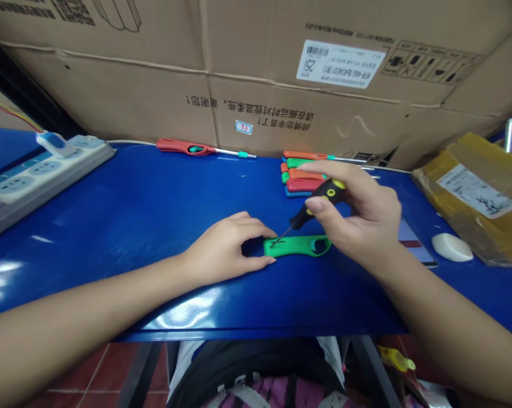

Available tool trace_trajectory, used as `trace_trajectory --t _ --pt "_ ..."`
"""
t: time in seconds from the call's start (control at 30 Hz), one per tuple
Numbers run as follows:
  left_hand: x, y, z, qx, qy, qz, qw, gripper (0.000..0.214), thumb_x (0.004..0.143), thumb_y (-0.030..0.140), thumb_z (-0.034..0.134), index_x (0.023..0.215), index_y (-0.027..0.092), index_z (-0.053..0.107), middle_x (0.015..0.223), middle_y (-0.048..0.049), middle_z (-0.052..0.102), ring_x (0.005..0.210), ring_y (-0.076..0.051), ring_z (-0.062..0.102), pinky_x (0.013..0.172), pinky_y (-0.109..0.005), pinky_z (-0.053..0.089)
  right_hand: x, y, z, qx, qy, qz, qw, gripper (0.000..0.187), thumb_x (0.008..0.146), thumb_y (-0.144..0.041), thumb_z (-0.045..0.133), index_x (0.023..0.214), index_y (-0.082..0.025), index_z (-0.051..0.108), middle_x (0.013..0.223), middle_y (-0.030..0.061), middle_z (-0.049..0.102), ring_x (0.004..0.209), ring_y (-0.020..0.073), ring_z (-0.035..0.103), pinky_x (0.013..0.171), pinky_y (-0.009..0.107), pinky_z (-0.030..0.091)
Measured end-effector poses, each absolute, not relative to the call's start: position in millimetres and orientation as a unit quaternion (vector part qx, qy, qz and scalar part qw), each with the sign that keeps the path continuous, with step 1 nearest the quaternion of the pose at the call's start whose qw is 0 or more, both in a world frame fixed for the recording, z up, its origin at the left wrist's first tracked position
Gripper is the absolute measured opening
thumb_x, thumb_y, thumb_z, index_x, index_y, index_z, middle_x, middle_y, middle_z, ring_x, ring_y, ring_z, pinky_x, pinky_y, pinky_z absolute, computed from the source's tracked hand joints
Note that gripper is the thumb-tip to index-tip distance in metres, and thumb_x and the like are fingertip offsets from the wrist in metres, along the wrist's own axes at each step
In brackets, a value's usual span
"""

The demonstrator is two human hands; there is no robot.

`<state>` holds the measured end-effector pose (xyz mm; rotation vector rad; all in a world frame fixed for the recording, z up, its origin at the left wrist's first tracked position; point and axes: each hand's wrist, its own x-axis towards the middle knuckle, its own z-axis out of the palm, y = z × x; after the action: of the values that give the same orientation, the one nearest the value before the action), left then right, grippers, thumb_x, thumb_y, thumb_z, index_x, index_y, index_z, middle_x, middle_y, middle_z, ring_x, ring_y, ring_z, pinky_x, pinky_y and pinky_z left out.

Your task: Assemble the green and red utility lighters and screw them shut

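Observation:
A green lighter body [296, 246] lies flat on the blue table [145, 226]. My left hand [228, 246] pinches its left end between thumb and fingers. My right hand [358, 218] is closed round a small black and yellow screwdriver [317, 204]. Its thin metal tip touches the green body near the left end.
A stack of several coloured lighters [304, 173] sits behind my right hand. One red lighter [196, 148] lies alone by the cardboard wall [256, 68]. A power strip [34, 175] is at the left. A taped parcel [477, 192] and a white oval object [451, 247] are at the right.

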<state>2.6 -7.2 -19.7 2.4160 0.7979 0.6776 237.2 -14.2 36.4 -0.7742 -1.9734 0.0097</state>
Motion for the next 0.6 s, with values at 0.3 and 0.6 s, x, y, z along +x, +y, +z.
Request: trace_trajectory --t 0.3,0.6 --pt "2.0 -6.4 -20.9 0.893 0.281 0.246 0.251 0.030 0.089 0.034 0.076 0.116 0.020 0.070 0.109 -0.0035 0.075 0.099 -0.020 0.064 0.090 -0.036 0.051 234.9 -14.2 32.8 -0.338 -0.804 0.106 0.477 0.035 0.097 -0.029 0.062 0.132 -0.027 0.062 0.107 0.0019 0.074 0.068 0.0117 0.069 0.060 0.024 0.059" --pt "2.5 -4.0 -20.7 0.895 0.282 0.250 0.240 0.031 0.089 0.035 0.076 0.115 0.021 0.070 0.109 -0.0053 0.075 0.100 -0.021 0.067 0.092 -0.038 0.054 240.1 -14.5 38.2 -0.274 -0.847 0.124 0.438 0.045 0.103 -0.030 0.044 0.148 -0.028 0.049 0.120 0.0036 0.073 0.079 0.0144 0.072 0.074 0.030 0.062"
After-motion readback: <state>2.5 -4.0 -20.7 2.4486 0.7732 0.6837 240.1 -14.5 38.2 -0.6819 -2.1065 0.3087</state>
